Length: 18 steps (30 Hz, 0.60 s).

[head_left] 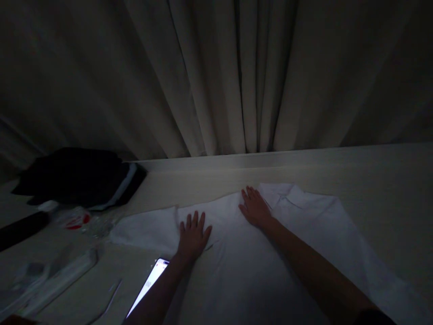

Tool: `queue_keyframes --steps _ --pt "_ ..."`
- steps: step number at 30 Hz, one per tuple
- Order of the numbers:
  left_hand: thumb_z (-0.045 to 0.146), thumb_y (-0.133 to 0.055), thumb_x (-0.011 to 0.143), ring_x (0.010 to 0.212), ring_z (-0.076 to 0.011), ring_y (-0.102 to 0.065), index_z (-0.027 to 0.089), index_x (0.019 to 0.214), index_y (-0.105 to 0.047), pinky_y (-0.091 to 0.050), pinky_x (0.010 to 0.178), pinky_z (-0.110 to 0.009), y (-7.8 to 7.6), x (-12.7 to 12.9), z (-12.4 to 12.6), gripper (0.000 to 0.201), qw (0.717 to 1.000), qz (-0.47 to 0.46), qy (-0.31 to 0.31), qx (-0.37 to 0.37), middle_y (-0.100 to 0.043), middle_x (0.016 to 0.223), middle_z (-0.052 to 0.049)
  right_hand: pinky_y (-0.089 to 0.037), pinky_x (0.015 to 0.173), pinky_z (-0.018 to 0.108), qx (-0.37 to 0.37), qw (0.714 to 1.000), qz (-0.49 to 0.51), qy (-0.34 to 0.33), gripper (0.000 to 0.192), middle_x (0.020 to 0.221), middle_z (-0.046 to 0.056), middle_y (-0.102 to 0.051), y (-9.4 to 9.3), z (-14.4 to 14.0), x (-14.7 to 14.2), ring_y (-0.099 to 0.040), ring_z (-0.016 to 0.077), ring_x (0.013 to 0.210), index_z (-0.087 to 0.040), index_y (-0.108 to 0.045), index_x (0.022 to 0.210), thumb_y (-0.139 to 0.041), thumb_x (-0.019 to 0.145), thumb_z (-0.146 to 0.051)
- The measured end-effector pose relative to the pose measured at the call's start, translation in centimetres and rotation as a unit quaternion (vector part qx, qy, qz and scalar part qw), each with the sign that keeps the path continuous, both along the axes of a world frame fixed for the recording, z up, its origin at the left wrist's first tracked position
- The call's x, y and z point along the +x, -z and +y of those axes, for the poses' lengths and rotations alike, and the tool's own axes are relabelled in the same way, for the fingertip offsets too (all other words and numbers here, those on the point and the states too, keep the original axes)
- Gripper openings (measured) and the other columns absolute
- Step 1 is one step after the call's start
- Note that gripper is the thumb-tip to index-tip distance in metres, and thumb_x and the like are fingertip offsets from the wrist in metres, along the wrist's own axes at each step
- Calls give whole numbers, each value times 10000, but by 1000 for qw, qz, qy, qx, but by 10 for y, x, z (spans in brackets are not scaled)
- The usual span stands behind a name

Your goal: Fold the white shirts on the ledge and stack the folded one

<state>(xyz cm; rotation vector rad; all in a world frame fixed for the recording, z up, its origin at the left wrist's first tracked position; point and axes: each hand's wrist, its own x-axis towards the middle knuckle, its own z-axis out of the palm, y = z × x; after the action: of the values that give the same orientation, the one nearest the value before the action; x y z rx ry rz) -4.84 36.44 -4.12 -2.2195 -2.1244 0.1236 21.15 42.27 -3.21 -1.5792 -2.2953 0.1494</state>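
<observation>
A white collared shirt [304,234] lies spread flat on a pale table [389,180] in dim light. My left hand [192,234] rests palm down with fingers apart on the shirt's left shoulder, close to the outstretched sleeve [145,230]. My right hand [254,207] presses flat on the cloth just left of the collar [287,194]. Neither hand holds anything.
A lit phone [150,282] lies under my left forearm. A dark folded garment [77,178] sits at the far left, with a crumpled clear plastic bottle with a red label [79,221], a black object [20,228] and a white power strip [61,275] nearby. Heavy curtains [219,76] hang behind the table.
</observation>
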Motion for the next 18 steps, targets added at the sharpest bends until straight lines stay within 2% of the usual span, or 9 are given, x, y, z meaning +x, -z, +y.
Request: queue_keyframes --steps 2,4,6,8,10,13,16,18 --pt "509 -220 912 1399 -356 -189 192 1443 -259 -194 1091 -554 -7 5 4 620 1000 4 7 -4 -248 1526 -144 -166 1155 443 30 997 34 -57 590 1508 192 -233 -8 -47 -21 -157 284 1408 -65 -310 1413 -392 912 -365" --pt "413 -255 917 1396 -349 -204 163 1435 -281 -196 1098 -539 -15 13 9 576 1000 5 17 2 -272 1514 -158 -221 1145 423 36 984 64 -165 550 1481 150 -324 -4 -105 -46 -226 257 1392 -122 -401 1371 -397 910 -422" --pt "333 -270 908 1400 -330 -205 131 1428 -291 -194 1111 -505 -24 26 16 558 999 -4 40 14 -279 1510 -167 -308 1108 399 38 963 69 -258 572 1446 136 -391 13 -156 -71 -329 252 1349 -143 -456 1326 -426 885 -506" --pt "343 -251 915 1405 -310 -199 131 1432 -279 -198 1119 -476 -29 42 23 560 997 -27 75 15 -267 1517 -157 -393 1049 372 52 952 57 -297 466 1356 112 -512 37 -188 -89 -449 233 1267 -168 -534 1237 -460 885 -462" --pt "430 -206 924 1405 -312 -199 165 1443 -254 -207 1111 -491 -28 57 29 584 994 -52 93 -8 -251 1525 -143 -428 1015 364 85 949 44 -301 376 1300 92 -567 58 -199 -100 -498 224 1219 -179 -552 1196 -474 895 -393" --pt "550 -157 904 1402 -355 -181 185 1448 -238 -196 1086 -566 -16 70 36 660 996 -59 54 -34 -221 1531 -159 -466 972 341 173 942 58 -283 287 1218 48 -629 75 -194 -105 -552 198 1151 -212 -570 1134 -460 913 -360" --pt "593 -158 886 1404 -378 -152 168 1444 -247 -166 1078 -596 -8 69 41 707 998 -49 19 -26 -201 1533 -177 -489 944 320 239 938 94 -232 226 1105 17 -683 77 -190 -108 -602 165 1069 -230 -602 1041 -441 925 -339" --pt "606 -198 875 1402 -384 -153 152 1448 -223 -175 1075 -592 -12 66 47 731 998 -58 24 -29 -202 1533 -178 -490 948 327 233 938 102 -234 226 1123 22 -678 71 -191 -113 -603 171 1077 -231 -602 1050 -447 920 -330"
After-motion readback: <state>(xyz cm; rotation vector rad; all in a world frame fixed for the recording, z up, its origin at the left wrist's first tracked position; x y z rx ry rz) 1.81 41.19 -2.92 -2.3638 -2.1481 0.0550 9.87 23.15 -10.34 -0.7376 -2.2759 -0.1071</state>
